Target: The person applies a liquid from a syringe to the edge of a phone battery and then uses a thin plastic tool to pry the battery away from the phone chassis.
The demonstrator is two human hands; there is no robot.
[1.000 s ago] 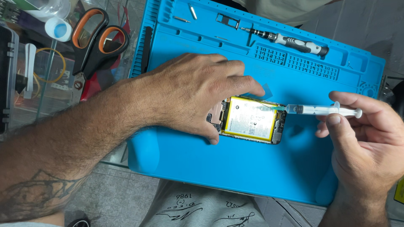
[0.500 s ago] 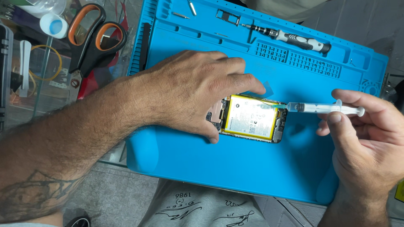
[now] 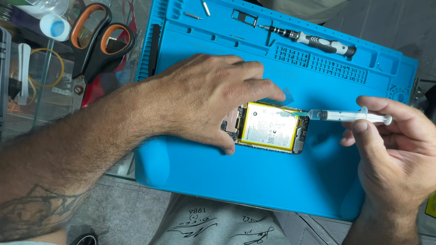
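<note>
An opened phone (image 3: pixel 271 128) with a yellow-edged white battery lies on a blue repair mat (image 3: pixel 254 181). My left hand (image 3: pixel 204 97) rests palm down over the phone's left end and holds it in place, thumb at its lower left corner. My right hand (image 3: pixel 395 149) grips a clear syringe (image 3: pixel 349 116) level with the mat. Its green tip touches the battery's upper right edge.
A black and grey precision screwdriver (image 3: pixel 313 41) lies in the mat's top tray, near a small metal frame (image 3: pixel 244 17) and loose screws. Left of the mat, orange-handled scissors (image 3: pixel 93 45), a white bottle cap (image 3: pixel 54 26) and a yellow rubber band (image 3: pixel 47 68) sit on a glass table.
The syringe and my right hand have shifted slightly, with the tip staying at the battery's upper right edge. My left hand remains on the phone.
</note>
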